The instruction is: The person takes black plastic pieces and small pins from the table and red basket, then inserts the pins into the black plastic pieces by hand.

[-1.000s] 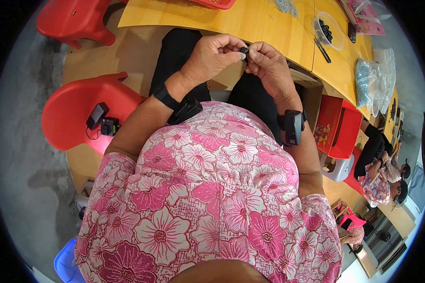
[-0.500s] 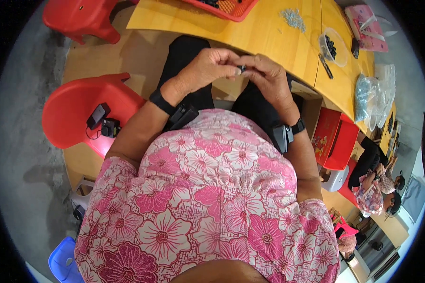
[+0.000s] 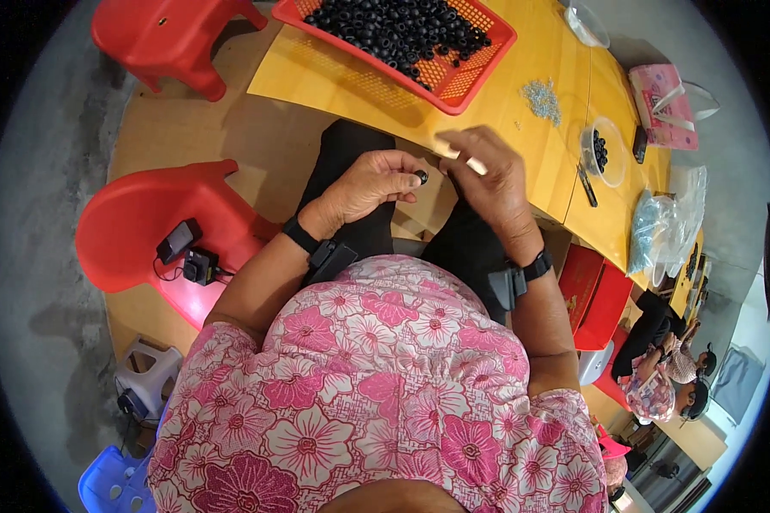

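We hold a small black ring (image 3: 421, 177) pinched at the fingertips of our left hand (image 3: 370, 182), just left of the frame's centre and over our lap, short of the surface (image 3: 522, 51) edge. Our right hand (image 3: 488, 175) sits just beside it, its grip closed on a small pale piece (image 3: 464, 157) whose kind we cannot tell; the two hands are near each other but not touching.

Judging by what lies about, the work looks far from finished. The red basket (image 3: 479, 68) at the top of the frame is full of black rings, while the clear bowl (image 3: 606, 154) at the upper right holds only a few dark pieces. A little heap of pale grey bits (image 3: 542, 99) lies between basket and bowl.

As for packages, a pink, flat box (image 3: 659, 107) with white bands lies at the upper right, beyond the bowl, and a crumpled clear bag (image 3: 659, 227) lies at the right. A red box (image 3: 592, 291) stands below the surface edge at the right.
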`<state>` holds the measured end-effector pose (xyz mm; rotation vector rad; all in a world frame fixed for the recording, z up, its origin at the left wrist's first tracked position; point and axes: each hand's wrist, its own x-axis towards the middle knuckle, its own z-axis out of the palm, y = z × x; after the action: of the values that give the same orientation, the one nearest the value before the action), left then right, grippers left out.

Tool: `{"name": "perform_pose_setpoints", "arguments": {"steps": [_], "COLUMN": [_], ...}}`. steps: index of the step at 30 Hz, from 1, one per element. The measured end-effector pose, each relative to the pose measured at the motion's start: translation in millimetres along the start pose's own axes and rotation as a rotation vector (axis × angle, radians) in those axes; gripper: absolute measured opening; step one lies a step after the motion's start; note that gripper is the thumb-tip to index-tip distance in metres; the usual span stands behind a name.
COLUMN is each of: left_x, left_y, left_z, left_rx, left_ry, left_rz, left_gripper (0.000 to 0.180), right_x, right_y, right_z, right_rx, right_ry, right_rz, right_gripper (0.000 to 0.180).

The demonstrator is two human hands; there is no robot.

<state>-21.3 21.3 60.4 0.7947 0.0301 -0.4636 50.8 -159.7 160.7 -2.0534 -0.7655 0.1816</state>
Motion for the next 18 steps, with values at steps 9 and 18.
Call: {"name": "perform_pose_setpoints", "arguments": {"steps": [9,18], "left_x": [5,8], "left_y": [3,1], "left_z": [-4,-7], "left_rx": [-0.003,-0.078], "left_ry": [-0.029,-0.057], "left_rz": [0.027,0.018], "left_gripper": [0.017,0.017], "right_x": [108,178], "right_y": [48,52], "right_z": [-34,-20], "right_rx": [-0.716,-1.111], "right_ry": [0.109,-0.354], "right_rz": [-0.263,0.119], "right_gripper": [0.01,0.018]}}
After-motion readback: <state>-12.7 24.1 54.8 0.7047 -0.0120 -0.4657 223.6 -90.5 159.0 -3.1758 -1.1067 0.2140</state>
